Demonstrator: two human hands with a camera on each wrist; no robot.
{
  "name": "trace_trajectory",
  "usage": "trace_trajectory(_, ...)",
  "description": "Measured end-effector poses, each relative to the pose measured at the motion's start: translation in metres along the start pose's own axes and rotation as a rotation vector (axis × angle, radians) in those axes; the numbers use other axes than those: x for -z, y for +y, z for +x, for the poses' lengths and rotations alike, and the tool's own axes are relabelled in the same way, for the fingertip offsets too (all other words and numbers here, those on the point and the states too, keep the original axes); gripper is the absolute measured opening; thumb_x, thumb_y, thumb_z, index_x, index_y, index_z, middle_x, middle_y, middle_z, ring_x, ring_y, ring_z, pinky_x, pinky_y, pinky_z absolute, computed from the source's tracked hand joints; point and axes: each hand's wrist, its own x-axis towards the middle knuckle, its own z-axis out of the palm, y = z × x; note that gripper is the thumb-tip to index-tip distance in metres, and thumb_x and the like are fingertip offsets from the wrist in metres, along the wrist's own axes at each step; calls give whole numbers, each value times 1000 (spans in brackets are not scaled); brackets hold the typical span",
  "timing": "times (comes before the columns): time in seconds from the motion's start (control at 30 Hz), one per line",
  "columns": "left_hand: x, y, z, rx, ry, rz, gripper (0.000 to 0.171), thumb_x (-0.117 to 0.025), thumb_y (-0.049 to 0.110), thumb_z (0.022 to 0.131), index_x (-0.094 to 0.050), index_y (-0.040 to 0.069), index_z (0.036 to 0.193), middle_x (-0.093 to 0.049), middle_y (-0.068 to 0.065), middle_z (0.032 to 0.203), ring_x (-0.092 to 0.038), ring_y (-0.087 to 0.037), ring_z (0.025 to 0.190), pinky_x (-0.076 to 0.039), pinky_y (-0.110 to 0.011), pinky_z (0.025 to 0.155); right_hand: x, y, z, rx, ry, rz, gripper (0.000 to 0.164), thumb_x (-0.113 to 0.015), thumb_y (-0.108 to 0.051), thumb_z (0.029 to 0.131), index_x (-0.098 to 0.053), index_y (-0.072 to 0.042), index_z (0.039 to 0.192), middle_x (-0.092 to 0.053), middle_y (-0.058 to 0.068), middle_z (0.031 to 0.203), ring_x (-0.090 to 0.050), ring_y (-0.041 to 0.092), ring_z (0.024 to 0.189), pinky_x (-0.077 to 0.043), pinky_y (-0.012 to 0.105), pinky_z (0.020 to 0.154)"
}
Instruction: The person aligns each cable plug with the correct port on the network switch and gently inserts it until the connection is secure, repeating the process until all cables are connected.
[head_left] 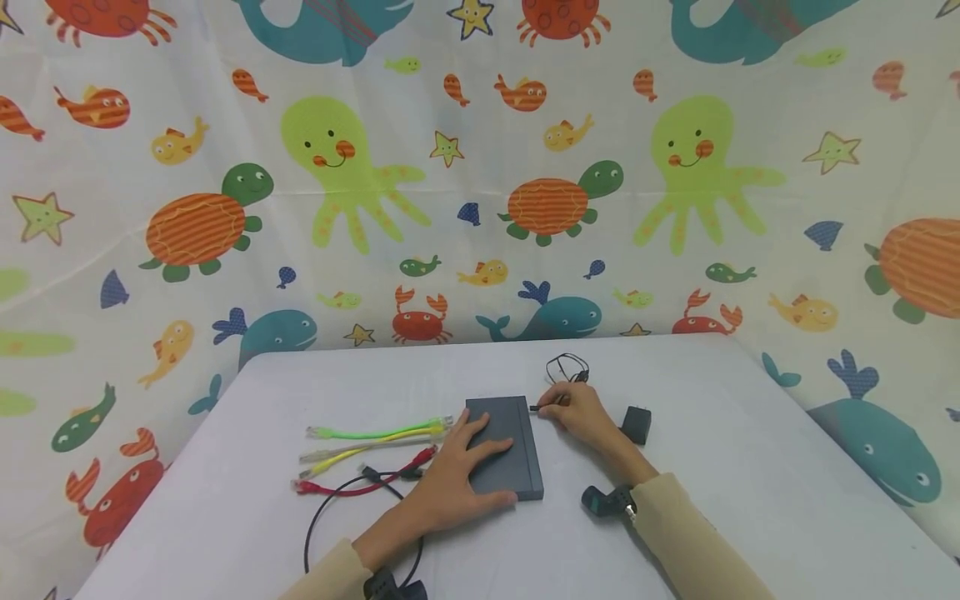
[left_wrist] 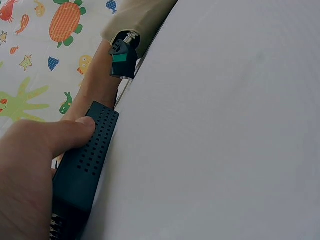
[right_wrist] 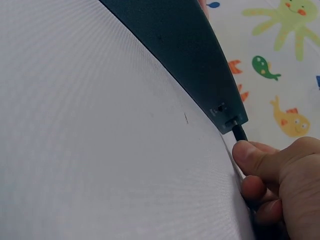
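Note:
A flat dark grey network switch (head_left: 501, 467) lies on the white table in front of me. My left hand (head_left: 453, 487) rests over its left part, fingers spread and straight, the thumb (left_wrist: 70, 134) touching the perforated side. At the far right corner, my right hand (head_left: 576, 412) pinches a black power plug (right_wrist: 239, 133) between thumb and finger. The plug's metal tip meets the small socket in the switch's side; how deep it sits I cannot tell. A thin black cable (head_left: 567, 357) loops on the table behind that hand.
Left of the switch lie green (head_left: 352, 434), yellow (head_left: 337, 459), grey (head_left: 330, 455) and red (head_left: 360, 490) network cables. A black cable (head_left: 313, 521) curves under the left forearm. A black power adapter (head_left: 636, 425) stands right of the right hand. A patterned cloth hangs behind the table.

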Motion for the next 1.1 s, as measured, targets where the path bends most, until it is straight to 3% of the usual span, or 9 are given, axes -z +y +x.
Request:
trace_trajectory(0.3,1,1,1,-10,4,6,69,-58,74,77,-46,45,139,-22,-2,161,-1,-34,151,-22,-72,106,1,0,1,0,5,-8,8,-75,-18,82,-74,-15,89,-64,-1,68,-51,11,48,-42,23,51)
trace_trajectory(0.57,2,1,-1,1,-1,0,70,-58,74,77,-47,45,139,-22,-2,161,0,-34,151,-21,-72,107,0,-1,0,-31,-2,-1,6,-77,-16,79,-74,-17,85,-67,-1,73,-52,11,47,-42,23,49)
trace_trajectory(0.83,1,0,-2,-6,11,-7,69,-59,73,77,-48,44,138,-23,-2,161,-1,-34,151,-22,-72,106,0,-1,0,-19,-11,-13,8,-75,-22,82,-74,-16,88,-57,-3,56,-49,11,46,-39,23,51)
trace_trajectory(1.1,1,2,-2,-6,13,11,70,-59,74,77,-47,45,138,-23,-2,161,-2,-35,151,-23,-71,107,0,-2,-1,-42,1,22,6,-75,-13,81,-75,-14,86,-70,1,80,-52,11,48,-43,23,50)
